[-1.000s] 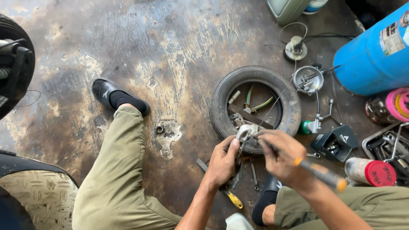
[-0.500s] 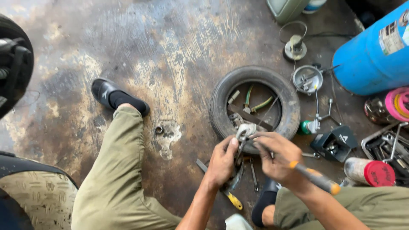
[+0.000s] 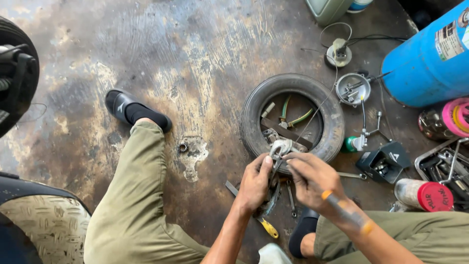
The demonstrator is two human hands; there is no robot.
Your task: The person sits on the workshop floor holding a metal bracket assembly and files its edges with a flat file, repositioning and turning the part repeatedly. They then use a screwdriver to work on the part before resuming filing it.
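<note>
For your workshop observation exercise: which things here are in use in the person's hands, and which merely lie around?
In use:
left hand
right hand
metal part
orange-handled tool

Lying about:
small tyre
blue gas cylinder
red-capped can
yellow-handled tool

The left hand (image 3: 255, 185) covers most of the metal part (image 3: 280, 148) it grips, so its shape cannot be told, and the screwdriver (image 3: 348, 213) in the right hand (image 3: 312, 179) is blurred, its tip hidden behind the fingers. The blue cylinder (image 3: 430, 63), the tray of tools (image 3: 447, 164) and the pink roll (image 3: 457, 117) are cut off by the right edge. A black wheel (image 3: 17, 73) is cut off at the left edge, and the small bits inside the tyre (image 3: 254, 115) are too small to tell.
</note>
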